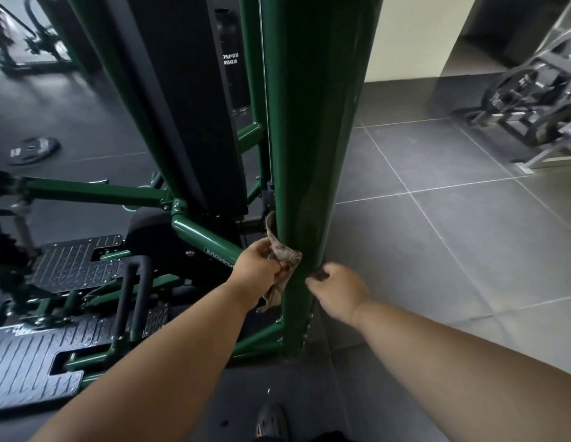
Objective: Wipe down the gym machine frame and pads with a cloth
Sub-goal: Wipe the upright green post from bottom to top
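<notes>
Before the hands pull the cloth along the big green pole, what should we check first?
1. Left hand grips the cloth: ok.
2. Right hand pinches the other end: ok, though that end barely shows.
3. Cloth wraps behind the green post: cannot tell, the back is hidden.
4. Cloth clear of the slanted green tube: ok.
5. Post below the hands clear down to its base: ok.

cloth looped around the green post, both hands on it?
Yes: the cloth wraps behind the green upright post, left hand gripping one end, right hand pinching the other.
</notes>
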The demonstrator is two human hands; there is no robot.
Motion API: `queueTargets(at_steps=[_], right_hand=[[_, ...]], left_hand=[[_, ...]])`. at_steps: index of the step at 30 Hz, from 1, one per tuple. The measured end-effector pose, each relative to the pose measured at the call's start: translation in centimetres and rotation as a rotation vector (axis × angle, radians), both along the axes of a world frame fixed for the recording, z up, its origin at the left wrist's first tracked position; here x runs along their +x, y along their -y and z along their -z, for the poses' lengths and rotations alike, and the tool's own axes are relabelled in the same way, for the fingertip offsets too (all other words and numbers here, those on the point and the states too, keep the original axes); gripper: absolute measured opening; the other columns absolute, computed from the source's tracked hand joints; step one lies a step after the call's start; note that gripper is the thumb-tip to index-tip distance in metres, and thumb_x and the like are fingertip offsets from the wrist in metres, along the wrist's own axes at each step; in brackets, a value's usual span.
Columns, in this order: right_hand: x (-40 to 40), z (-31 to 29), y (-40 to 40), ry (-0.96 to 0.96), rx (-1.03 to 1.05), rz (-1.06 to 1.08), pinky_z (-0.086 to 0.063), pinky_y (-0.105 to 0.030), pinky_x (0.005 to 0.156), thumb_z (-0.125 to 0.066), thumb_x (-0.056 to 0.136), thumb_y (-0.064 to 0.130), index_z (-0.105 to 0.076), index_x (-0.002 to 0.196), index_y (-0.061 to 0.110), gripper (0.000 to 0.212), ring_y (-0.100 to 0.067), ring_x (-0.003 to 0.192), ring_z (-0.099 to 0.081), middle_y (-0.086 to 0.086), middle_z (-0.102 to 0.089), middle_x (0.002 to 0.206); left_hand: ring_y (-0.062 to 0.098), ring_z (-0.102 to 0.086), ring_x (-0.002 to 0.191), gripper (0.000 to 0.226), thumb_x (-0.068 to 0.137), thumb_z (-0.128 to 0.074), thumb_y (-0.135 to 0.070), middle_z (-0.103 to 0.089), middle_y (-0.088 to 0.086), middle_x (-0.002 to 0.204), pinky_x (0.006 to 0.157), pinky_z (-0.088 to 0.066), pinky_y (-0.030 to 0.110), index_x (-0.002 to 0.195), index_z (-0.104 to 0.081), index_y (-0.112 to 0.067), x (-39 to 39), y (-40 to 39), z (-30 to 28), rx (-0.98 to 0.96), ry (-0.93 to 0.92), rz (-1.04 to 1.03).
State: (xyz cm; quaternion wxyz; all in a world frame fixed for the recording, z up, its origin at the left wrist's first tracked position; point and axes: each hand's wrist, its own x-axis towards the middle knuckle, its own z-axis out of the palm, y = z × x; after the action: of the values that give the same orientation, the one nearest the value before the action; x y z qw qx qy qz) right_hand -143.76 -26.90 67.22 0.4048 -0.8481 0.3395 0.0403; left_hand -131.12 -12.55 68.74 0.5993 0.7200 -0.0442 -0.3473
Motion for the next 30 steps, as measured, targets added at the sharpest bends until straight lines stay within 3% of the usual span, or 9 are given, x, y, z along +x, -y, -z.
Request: queueTargets(at_steps=[4, 8, 10, 14, 19, 22, 25, 28, 30], right_hand=[[-0.1, -0.7, 0.4, 0.007, -0.013, 0.049, -0.048, -0.027, 0.056, -0.065, 0.096, 0.044, -0.067, 0.086, 0.027, 0.020, -0.013, 0.065, -0.066, 0.004, -0.071, 0.070], [-0.2, -1.2, 1.0, 0.006, -0.002, 0.072, -0.051, -0.028, 0.062, -0.063, 0.096, 0.043, -0.068, 0.087, 0.028, 0.018, -0.014, 0.070, -0.067, 0.005, -0.071, 0.074], [-0.1, -1.1, 1.1, 0.013, -0.001, 0.073, -0.056, -0.032, 0.068, -0.064, 0.095, 0.044, -0.068, 0.088, 0.029, 0.017, -0.015, 0.073, -0.068, 0.006, -0.072, 0.077], [0.2, -0.8, 0.6, 0.032, -0.020, 0.082, -0.058, -0.036, 0.068, -0.065, 0.094, 0.046, -0.066, 0.086, 0.029, 0.018, -0.017, 0.070, -0.068, 0.004, -0.071, 0.074], [0.7, -1.0, 0.3, 0.021, -0.018, 0.039, -0.061, -0.041, 0.073, -0.064, 0.093, 0.046, -0.066, 0.090, 0.025, 0.022, -0.018, 0.072, -0.069, 0.003, -0.072, 0.076], [1.0, -1.7, 1.0, 0.024, -0.038, 0.010, -0.061, -0.041, 0.080, -0.062, 0.093, 0.052, -0.068, 0.099, 0.025, 0.028, -0.017, 0.079, -0.069, 0.006, -0.073, 0.087], [1.2, -3.0, 1.9, 0.039, -0.069, -0.014, -0.061, -0.043, 0.079, -0.055, 0.087, 0.059, -0.072, 0.091, 0.020, 0.043, -0.019, 0.075, -0.068, 0.003, -0.072, 0.081], [0.8, -4.6, 2.9, 0.145, -0.062, -0.041, -0.060, -0.045, 0.077, -0.047, 0.080, 0.069, -0.071, 0.082, 0.022, 0.053, -0.018, 0.071, -0.068, 0.004, -0.071, 0.072], [0.2, -5.9, 3.4, 0.192, -0.050, -0.088, -0.060, -0.042, 0.078, -0.052, 0.086, 0.070, -0.073, 0.083, 0.024, 0.051, -0.014, 0.072, -0.070, 0.007, -0.072, 0.073]], left_hand=[[0.018, -0.074, 0.094, 0.040, 0.087, -0.079, 0.002, -0.071, -0.012, 0.100, 0.067, -0.056, 0.015, 0.115, -0.066, -0.024, 1.3, -0.9, 0.2, 0.207, 0.184, 0.190], [-0.014, -0.067, 0.078, 0.031, 0.078, -0.092, -0.025, -0.073, -0.025, 0.078, 0.067, -0.045, 0.004, 0.092, -0.067, -0.038, 2.4, -0.8, 1.1, 0.317, 0.344, 0.343], [-0.007, -0.068, 0.080, 0.028, 0.071, -0.090, -0.045, -0.073, -0.025, 0.078, 0.066, -0.047, 0.010, 0.085, -0.067, -0.039, 2.0, -0.3, 1.3, 0.342, 0.432, 0.351], [0.016, -0.069, 0.092, 0.062, 0.065, -0.067, -0.082, -0.073, -0.011, 0.097, 0.084, -0.060, 0.036, 0.101, -0.070, -0.033, 0.9, 0.6, 2.8, 0.396, 0.502, 0.271], [0.025, -0.065, 0.104, 0.074, 0.067, -0.054, -0.083, -0.069, -0.004, 0.109, 0.096, -0.056, 0.046, 0.115, -0.068, -0.029, 0.4, 1.0, 1.3, 0.372, 0.547, 0.253], [0.020, -0.065, 0.105, 0.060, 0.074, -0.056, -0.072, -0.068, -0.008, 0.109, 0.098, -0.055, 0.045, 0.117, -0.066, -0.032, 0.3, 1.0, -0.3, 0.319, 0.591, 0.249], [0.011, -0.064, 0.107, 0.043, 0.086, -0.064, -0.062, -0.066, -0.013, 0.113, 0.100, -0.055, 0.040, 0.120, -0.065, -0.036, 0.9, 0.9, -1.9, 0.252, 0.682, 0.255], [0.012, -0.062, 0.114, 0.052, 0.088, -0.057, -0.069, -0.064, -0.014, 0.120, 0.103, -0.052, 0.040, 0.128, -0.062, -0.036, 1.3, 1.1, -4.1, 0.212, 0.785, 0.250], [0.014, -0.065, 0.113, 0.046, 0.088, -0.057, -0.069, -0.067, -0.013, 0.118, 0.102, -0.054, 0.045, 0.122, -0.062, -0.039, 1.0, 1.3, -5.2, 0.174, 0.733, 0.226]])
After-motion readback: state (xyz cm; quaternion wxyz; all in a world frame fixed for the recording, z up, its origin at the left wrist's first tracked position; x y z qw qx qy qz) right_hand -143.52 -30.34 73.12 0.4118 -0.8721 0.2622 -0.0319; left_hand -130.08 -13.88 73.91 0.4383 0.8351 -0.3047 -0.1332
